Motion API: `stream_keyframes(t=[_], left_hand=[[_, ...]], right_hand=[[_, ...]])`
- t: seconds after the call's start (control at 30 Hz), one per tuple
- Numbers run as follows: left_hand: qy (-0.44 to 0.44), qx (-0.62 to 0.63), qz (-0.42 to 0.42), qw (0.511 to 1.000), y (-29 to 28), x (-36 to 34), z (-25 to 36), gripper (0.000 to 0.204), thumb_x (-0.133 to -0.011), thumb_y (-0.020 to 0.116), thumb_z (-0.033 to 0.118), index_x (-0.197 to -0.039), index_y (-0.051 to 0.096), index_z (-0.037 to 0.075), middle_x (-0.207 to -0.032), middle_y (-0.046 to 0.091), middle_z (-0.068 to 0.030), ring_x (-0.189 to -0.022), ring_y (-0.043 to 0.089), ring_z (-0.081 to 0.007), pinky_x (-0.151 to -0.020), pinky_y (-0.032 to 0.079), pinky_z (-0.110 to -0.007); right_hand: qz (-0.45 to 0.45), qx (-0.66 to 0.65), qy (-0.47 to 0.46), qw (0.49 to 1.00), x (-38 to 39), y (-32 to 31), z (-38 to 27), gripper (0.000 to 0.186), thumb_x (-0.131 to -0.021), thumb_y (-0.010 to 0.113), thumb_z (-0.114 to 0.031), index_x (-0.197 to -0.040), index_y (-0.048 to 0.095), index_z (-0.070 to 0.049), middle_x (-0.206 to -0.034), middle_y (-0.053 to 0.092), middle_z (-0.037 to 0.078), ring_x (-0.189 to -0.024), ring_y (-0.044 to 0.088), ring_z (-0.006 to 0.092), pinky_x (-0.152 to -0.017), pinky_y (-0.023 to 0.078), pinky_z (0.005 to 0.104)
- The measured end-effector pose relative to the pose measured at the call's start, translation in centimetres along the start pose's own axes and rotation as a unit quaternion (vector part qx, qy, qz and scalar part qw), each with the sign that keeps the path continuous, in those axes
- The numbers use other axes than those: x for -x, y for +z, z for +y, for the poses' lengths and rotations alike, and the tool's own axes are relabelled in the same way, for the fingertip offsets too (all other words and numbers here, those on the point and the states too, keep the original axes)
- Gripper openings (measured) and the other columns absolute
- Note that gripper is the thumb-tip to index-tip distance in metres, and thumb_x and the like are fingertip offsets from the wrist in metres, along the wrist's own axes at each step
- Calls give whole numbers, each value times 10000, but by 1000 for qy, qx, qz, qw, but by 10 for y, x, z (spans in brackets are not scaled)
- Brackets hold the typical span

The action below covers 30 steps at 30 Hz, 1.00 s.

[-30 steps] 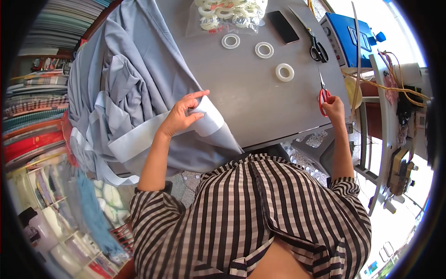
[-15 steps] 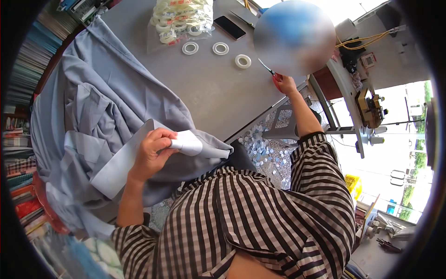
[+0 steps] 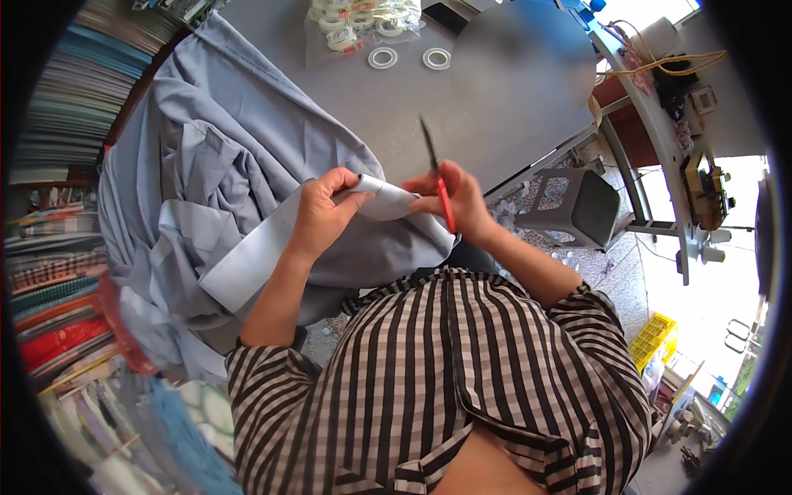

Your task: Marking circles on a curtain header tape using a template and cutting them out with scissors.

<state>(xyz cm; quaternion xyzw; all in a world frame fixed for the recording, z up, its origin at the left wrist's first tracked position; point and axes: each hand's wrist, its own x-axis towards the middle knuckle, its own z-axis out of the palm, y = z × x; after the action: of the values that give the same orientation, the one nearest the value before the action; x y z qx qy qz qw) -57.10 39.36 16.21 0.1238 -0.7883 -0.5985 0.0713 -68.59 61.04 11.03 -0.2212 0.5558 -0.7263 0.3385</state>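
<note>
Red scissors sit in the curled right hand, left hand pinching white band.

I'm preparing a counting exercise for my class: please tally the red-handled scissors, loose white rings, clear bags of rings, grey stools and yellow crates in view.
Red-handled scissors: 1
Loose white rings: 2 visible (part of the table is blurred)
Clear bag of rings: 1
Grey stool: 1
Yellow crate: 1
Total: 6

A fabric workshop: folded textiles stacked at left, grey cloth over the bench, bagged plastic rings.
</note>
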Motion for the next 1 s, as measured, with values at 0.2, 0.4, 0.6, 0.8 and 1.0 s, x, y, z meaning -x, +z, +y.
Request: stream_keyframes(t=[0.2, 0.4, 0.6, 0.8, 1.0], left_hand=[[-36, -43, 56, 997, 13, -4, 18, 137, -850, 767, 28, -830, 636, -11, -747, 618, 53, -703, 539, -10, -629, 452, -187], [15, -60, 32, 998, 7, -4, 30, 177, -849, 775, 76, -855, 623, -15, -757, 636, 3, -688, 532, -31, -604, 449, -219], [-83, 59, -47, 994, -5, -1, 39, 159, -904, 726, 118, -932, 653, -21, -783, 654, -11, -733, 574, -46, -663, 485, -246], [23, -16, -74, 997, -12, 1, 35, 135, -959, 670, 138, -955, 656, 4, -777, 599, 44, -721, 498, -22, -650, 427, -205], [-23, -9, -87, 996, -18, 1, 54, 170, -946, 680, 141, -940, 656, -28, -734, 609, -5, -714, 509, -40, -634, 448, -244]], right_hand=[[61, 31, -29, 997, 4, 21, 1, 358, -811, 820, -56, -1009, 524, -17, -982, 705, 60, -859, 622, 82, -797, 528, 255], [11, -40, 28, 999, 5, 22, -9, 255, -839, 779, -12, -938, 547, -50, -853, 625, -19, -806, 590, 44, -743, 499, 207], [-21, -54, 22, 998, 4, 26, -17, 249, -842, 778, -6, -909, 544, -58, -851, 629, -16, -812, 600, 52, -752, 499, 207], [-9, -16, 19, 1000, 6, 37, -20, 184, -862, 781, -83, -921, 615, -32, -873, 651, -13, -794, 582, 41, -736, 491, 214], [-2, 47, 31, 998, 19, 35, -27, 183, -879, 779, -158, -877, 644, -34, -766, 583, -61, -723, 492, 18, -648, 408, 196]])
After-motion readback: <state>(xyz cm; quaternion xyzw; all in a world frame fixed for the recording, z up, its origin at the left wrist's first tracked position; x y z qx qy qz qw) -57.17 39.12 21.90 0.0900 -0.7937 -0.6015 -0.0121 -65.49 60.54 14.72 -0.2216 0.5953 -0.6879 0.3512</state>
